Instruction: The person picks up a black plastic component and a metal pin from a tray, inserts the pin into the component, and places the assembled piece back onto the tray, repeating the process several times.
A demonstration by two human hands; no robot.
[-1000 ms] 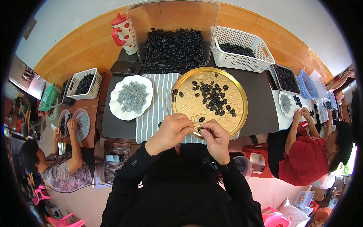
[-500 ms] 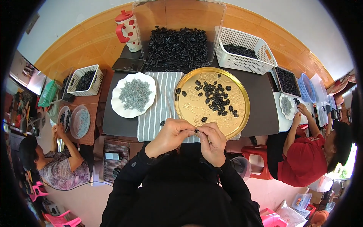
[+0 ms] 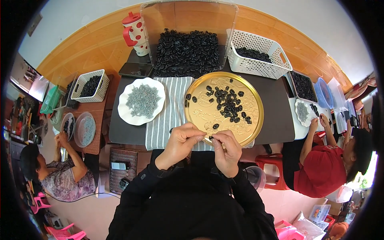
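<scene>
My right hand [image 3: 227, 152] pinches a small black plastic piece [image 3: 211, 138] between thumb and fingertips, over the near edge of a round gold tray [image 3: 192, 114]. Close beside it, my left hand [image 3: 183, 142] is closed in a pinch; whatever its fingertips hold is too small to make out. On the tray lie scattered black oval pieces [image 3: 231, 106], densest right of its middle. A white wavy-rimmed plate [image 3: 125, 113] to the left bears a heap of small grey screw-like parts [image 3: 143, 101]. Under the left hand and the tray's edge runs a grey-and-white striped cloth [image 3: 170, 96].
Behind the tray stands a clear bin [image 3: 188, 18] of black pieces, with a white perforated basket [image 3: 256, 70] to its right. A dark phone [image 3: 136, 69] and a red-lidded tumbler [image 3: 137, 34] stand back left. People work at tables on both sides [image 3: 68, 172] [image 3: 324, 172].
My hands have drawn slightly apart; the black piece stays in my right fingertips. The co-worker at right has brought both hands closer together.
</scene>
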